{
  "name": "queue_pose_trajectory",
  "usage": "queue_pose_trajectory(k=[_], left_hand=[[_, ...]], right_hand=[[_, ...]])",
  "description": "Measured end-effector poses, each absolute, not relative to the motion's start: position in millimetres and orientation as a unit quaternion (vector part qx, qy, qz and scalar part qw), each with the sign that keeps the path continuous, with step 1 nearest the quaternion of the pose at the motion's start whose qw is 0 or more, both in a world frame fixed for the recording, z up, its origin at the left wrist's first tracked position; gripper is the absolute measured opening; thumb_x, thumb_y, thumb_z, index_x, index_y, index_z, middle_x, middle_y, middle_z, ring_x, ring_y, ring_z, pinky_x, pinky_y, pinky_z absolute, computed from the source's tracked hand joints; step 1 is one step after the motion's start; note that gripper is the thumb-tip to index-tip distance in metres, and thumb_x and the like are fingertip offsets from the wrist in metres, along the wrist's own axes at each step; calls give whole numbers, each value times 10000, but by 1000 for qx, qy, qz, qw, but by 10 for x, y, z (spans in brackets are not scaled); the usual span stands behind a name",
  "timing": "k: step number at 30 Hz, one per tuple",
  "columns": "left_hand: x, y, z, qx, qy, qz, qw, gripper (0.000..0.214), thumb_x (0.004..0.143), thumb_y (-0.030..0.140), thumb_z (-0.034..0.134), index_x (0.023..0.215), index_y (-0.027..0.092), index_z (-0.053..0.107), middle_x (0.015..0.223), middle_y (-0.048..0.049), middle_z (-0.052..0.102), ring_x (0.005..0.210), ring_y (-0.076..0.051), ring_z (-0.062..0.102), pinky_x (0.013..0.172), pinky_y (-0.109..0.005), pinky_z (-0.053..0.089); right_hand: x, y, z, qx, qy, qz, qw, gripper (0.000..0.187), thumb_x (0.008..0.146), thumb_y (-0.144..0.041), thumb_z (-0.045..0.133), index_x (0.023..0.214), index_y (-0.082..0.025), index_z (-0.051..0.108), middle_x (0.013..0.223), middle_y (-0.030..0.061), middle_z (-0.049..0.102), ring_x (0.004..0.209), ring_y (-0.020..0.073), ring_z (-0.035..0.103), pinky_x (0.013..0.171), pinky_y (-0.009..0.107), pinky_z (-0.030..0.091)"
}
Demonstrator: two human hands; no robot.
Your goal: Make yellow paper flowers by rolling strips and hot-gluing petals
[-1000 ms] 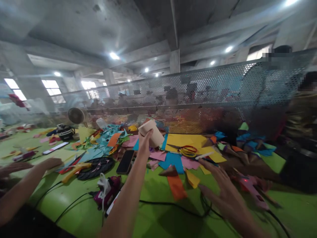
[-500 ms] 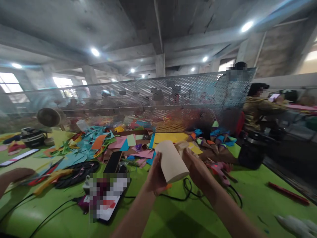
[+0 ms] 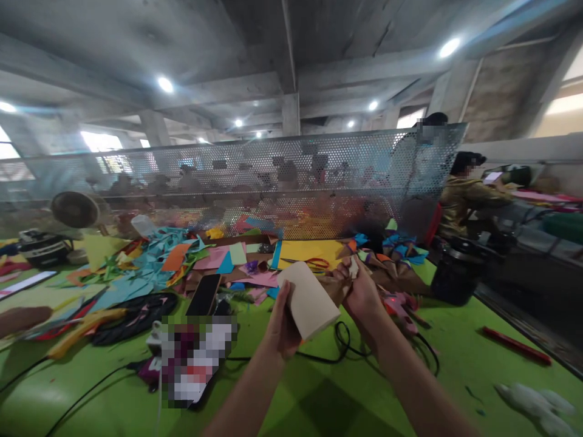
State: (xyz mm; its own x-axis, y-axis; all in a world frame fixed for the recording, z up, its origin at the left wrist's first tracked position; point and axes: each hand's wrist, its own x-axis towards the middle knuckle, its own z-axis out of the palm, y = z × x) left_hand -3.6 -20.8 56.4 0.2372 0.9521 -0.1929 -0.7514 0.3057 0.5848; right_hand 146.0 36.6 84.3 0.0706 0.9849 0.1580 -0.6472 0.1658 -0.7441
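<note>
My left hand [image 3: 279,325] is closed around a cream-coloured cylinder [image 3: 312,300], like a roll of plain paper, tilted with its near end towards the lower right. Just right of it, my right hand [image 3: 365,294] is closed, its fingers pinching a small crumpled pale piece [image 3: 353,267]. Whether that piece joins the cylinder is hidden. Behind both hands lie orange-handled scissors [image 3: 314,262] on a yellow sheet [image 3: 294,250]. A pink glue gun [image 3: 403,306] rests right of my right wrist.
Coloured paper scraps [image 3: 159,264] cover the back of the green table [image 3: 255,406]. A phone [image 3: 204,295], a yellow glue gun [image 3: 86,331] and cables lie left. Another person's hand [image 3: 22,320] is at the left edge. A black jug [image 3: 455,273] and red pen [image 3: 517,345] are right.
My right hand has drawn away from the cylinder's side and closed on the crumpled pale piece. The cylinder stays in my left hand, shifted slightly left and tilted a little more.
</note>
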Motion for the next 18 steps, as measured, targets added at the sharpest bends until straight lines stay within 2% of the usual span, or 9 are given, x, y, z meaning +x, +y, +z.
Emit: queue_pose_trajectory(k=[3,6,8,10,12,13,14,15,18], left_hand=[[-3,-173,536,205,296,573,736,566,712,544,720,1119,164,617,895,-84,738,804,-243,716,787,-356,568],[-74,-29,506,229,328,609,685,572,678,519,745,1107,168,602,875,-66,722,777,-223,702,738,-327,566],[-220,140,520,250,351,677,597,555,674,480,754,1125,210,579,925,-34,708,813,-196,689,734,-294,555],[-415,349,568,293,392,736,468,525,698,454,735,1132,225,549,1030,-45,696,878,-193,681,743,-283,545],[-606,575,636,371,467,739,314,559,716,441,731,1177,223,503,1096,-77,686,934,-207,678,767,-293,539],[-688,690,671,379,482,737,283,613,689,413,766,1200,230,481,1130,-83,678,973,-215,671,803,-303,531],[-762,802,701,389,499,732,253,662,664,368,799,1222,238,469,1170,-90,666,1022,-224,659,846,-310,518],[-830,910,725,414,559,699,166,682,662,371,801,1235,238,457,1178,-92,663,1047,-227,652,870,-314,512],[-1026,1182,733,408,608,675,93,760,598,249,842,1249,251,451,1314,-93,585,1264,-265,517,1056,-363,393]], right_hand=[[1379,352,849,-265,-339,584,689,435,791,-563,633,606,-233,418,432,-121,300,339,70,292,431,245,452],[1400,252,867,-279,-351,579,681,436,773,-548,666,597,-228,429,424,-114,298,337,65,267,351,209,336],[1538,159,909,-282,-363,575,677,459,777,-559,669,574,-228,424,419,-99,313,330,63,259,324,203,272],[1739,89,960,-282,-388,561,675,427,803,-521,673,563,-231,470,427,-68,356,335,75,303,315,225,264],[1913,54,995,-282,-410,529,688,413,869,-480,618,552,-235,518,428,-48,362,345,75,334,339,234,317],[1965,43,1001,-296,-422,522,679,374,884,-484,594,592,-251,570,456,-27,423,377,94,401,372,248,375],[1990,32,999,-316,-423,506,683,341,874,-502,596,621,-273,602,481,-10,489,406,120,468,389,265,418],[1990,19,989,-342,-419,491,683,295,858,-520,604,671,-294,640,538,4,573,454,149,537,410,279,460],[1915,-24,938,-397,-393,491,669,243,755,-547,692,795,-309,719,753,11,733,633,221,671,459,294,543]])
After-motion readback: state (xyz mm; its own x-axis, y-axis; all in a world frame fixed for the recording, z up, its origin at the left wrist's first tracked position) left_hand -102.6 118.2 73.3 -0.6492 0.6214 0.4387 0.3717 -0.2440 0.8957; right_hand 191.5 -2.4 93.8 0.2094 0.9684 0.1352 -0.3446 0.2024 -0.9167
